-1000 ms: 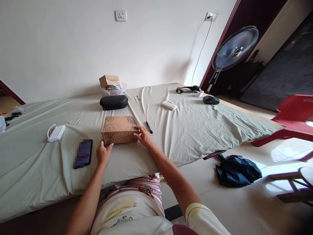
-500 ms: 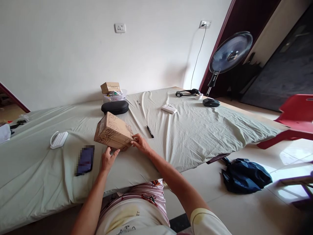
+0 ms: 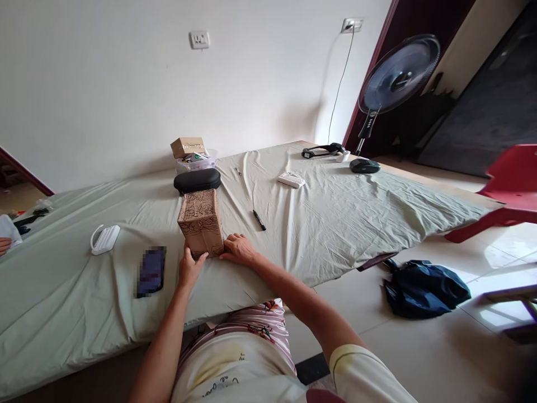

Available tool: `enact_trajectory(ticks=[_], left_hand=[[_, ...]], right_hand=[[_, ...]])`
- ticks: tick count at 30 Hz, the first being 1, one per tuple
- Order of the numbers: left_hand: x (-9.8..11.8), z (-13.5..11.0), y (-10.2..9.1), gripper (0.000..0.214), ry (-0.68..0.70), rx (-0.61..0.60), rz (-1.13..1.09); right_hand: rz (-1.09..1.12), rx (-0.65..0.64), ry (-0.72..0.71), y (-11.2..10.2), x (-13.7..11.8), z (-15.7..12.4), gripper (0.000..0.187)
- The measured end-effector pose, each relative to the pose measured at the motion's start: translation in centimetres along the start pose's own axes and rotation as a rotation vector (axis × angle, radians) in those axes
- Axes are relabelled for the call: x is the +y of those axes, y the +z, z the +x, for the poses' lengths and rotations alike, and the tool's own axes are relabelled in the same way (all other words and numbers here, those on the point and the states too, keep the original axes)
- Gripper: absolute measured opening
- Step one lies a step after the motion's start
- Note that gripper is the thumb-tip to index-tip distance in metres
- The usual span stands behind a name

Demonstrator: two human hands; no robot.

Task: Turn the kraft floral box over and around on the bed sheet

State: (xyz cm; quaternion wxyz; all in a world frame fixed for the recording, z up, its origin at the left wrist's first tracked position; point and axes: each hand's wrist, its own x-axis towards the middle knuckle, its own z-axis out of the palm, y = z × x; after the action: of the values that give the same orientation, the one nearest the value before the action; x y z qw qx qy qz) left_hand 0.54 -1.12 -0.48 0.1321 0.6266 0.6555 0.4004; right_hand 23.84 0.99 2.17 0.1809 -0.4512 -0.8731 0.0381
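A brown cardboard box with dark line drawings (image 3: 201, 222) stands on the sheet-covered table (image 3: 335, 218), one narrow end facing me. My left hand (image 3: 189, 267) presses against its near left lower corner, thumb up along the face. At the box's near right corner, my right hand (image 3: 238, 249) lies flat on the sheet with its fingers stretched out and touching the box. A black marker (image 3: 259, 219) lies just right of the box. A dark phone (image 3: 151, 271) lies to the left of my left hand.
Behind the box are a black oval case (image 3: 197, 180) and a clear tub with a small carton (image 3: 188, 147) on top. A white gadget (image 3: 104, 239), a white remote (image 3: 291, 179), a headset (image 3: 322, 150), a standing fan (image 3: 397, 75), a red chair (image 3: 509, 190) and a dark bag on the floor (image 3: 425, 288) surround the table.
The box lay lengthwise a second ago, was tipped up and turned, and now rests with its short end toward me. Both hands stayed at its near corners.
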Motion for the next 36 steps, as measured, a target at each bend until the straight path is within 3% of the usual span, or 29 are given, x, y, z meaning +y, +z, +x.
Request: enact_trajectory(ticks=[4,7,10,15,17,21,24,26,28,31,33,36], left_hand=[[-0.4,0.4,0.5,0.071,0.034,0.008,0.093],[-0.4,0.3,0.6,0.077,-0.014,0.024,0.113],[-0.4,0.1,0.2,0.080,-0.032,0.072,0.009],[-0.9,-0.1,0.1,0.066,0.120,0.128,-0.270],[-1.2,0.0,0.4,0.059,0.141,0.137,-0.332],[-1.7,0.1,0.9,0.055,0.179,0.179,-0.347],[-1.6,0.1,0.8,0.051,0.255,0.245,-0.321],[-1.4,0.1,0.5,0.047,0.325,0.308,-0.290],[-1.2,0.0,0.2,0.042,0.391,0.360,-0.249],[-1.1,0.0,-0.1,0.037,0.423,0.409,-0.215],[-1.1,0.0,-0.2,0.045,0.350,0.424,-0.234],[-1.2,0.1,-0.2,0.063,0.169,0.370,-0.237]], right_hand=[[-0.043,-0.022,0.032,-0.1,-0.5,0.2,0.041],[-0.035,-0.024,0.004,-0.2,-0.6,0.2,0.033],[-0.016,-0.010,-0.026,0.0,-0.6,0.1,0.026],[0.126,0.070,-0.013,0.9,0.1,0.5,0.020],[0.263,0.194,0.096,1.2,1.0,0.8,0.022],[0.643,0.670,0.319,0.7,3.6,0.7,0.026],[0.788,0.950,0.374,-0.5,4.7,-0.1,0.035],[0.787,1.025,0.353,-1.2,4.7,-0.6,0.039],[0.758,0.998,0.269,-1.5,4.4,-0.9,0.042],[0.690,0.788,0.131,-1.2,3.9,-0.8,0.042],[0.649,0.640,0.109,-0.7,4.0,-0.6,0.042],[0.598,0.531,0.148,0.1,4.4,-0.2,0.045]])
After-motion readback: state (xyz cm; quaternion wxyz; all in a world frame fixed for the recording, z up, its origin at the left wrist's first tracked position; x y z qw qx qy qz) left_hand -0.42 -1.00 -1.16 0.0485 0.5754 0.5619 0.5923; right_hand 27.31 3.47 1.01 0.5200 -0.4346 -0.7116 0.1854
